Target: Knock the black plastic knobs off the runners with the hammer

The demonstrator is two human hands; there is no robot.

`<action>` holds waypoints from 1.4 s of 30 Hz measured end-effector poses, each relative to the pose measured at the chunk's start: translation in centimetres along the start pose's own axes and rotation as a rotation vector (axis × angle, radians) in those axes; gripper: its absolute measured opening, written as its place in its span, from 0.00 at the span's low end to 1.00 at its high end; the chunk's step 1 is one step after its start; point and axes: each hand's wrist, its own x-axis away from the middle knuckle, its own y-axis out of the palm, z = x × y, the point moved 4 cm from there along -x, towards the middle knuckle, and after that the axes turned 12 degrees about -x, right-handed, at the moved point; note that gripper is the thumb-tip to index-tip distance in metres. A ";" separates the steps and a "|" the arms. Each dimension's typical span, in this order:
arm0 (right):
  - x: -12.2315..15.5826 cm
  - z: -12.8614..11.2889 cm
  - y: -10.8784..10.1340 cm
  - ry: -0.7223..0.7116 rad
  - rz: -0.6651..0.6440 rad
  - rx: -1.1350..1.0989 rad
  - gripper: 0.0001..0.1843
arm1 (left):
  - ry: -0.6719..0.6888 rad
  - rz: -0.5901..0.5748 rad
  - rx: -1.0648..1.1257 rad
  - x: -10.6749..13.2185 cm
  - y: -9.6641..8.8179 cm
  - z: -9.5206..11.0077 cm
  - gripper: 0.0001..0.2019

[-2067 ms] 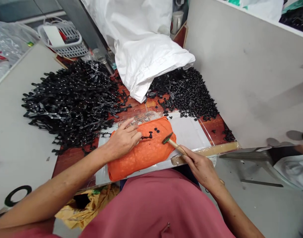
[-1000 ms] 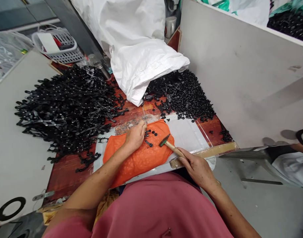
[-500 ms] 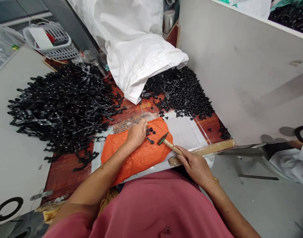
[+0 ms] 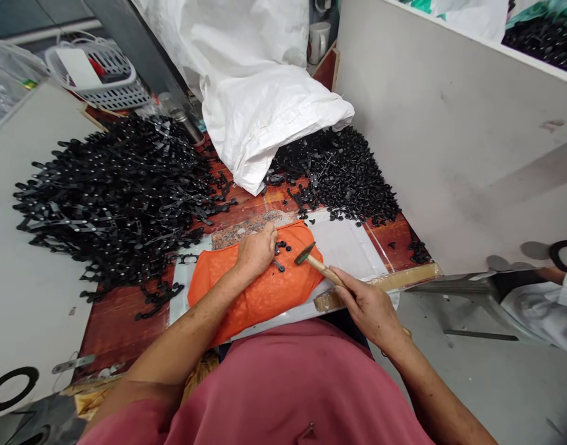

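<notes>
An orange cloth (image 4: 260, 303) covers a padded shape on the work surface in front of me. My left hand (image 4: 258, 250) rests at its far edge with the fingers curled and pressed together; what they pinch is hidden. Beside those fingers, several small black plastic pieces (image 4: 280, 266) with round ends lie on the cloth. My right hand (image 4: 369, 309) is closed around the wooden handle of a small hammer (image 4: 327, 270). The hammer's dark, green-marked head is over the right part of the cloth, just right of the black pieces.
A large heap of black linked strips (image 4: 120, 198) stands on the left. Small black pieces (image 4: 343, 176) pile up at the mouth of a white sack (image 4: 264, 105). Grey panels (image 4: 450, 123) bound both sides. A taped cardboard strip (image 4: 404, 278) lies along the right front edge.
The hammer's head has turned slightly and sits a touch farther back. My left hand stays in nearly the same place, fingers still closed. The whole view has shifted a little.
</notes>
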 end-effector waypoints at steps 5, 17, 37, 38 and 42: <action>-2.7 -3.4 -1.9 -0.170 0.085 0.150 0.26 | -0.015 -0.014 0.025 -0.2 -0.1 0.0 0.17; -4.6 -4.5 -0.2 -0.178 0.043 0.329 0.27 | -0.011 -0.056 0.069 -0.2 -0.2 0.0 0.17; -5.5 -4.4 -0.4 -0.148 -0.032 0.365 0.28 | -0.029 -0.035 0.024 -0.3 0.2 -0.2 0.16; -5.6 -4.4 -0.1 -0.139 -0.063 0.377 0.28 | -0.029 -0.030 0.025 -0.3 0.3 -0.2 0.16; -5.8 -3.9 0.4 -0.123 -0.076 0.240 0.27 | -0.006 -0.024 0.059 -0.1 0.5 0.2 0.16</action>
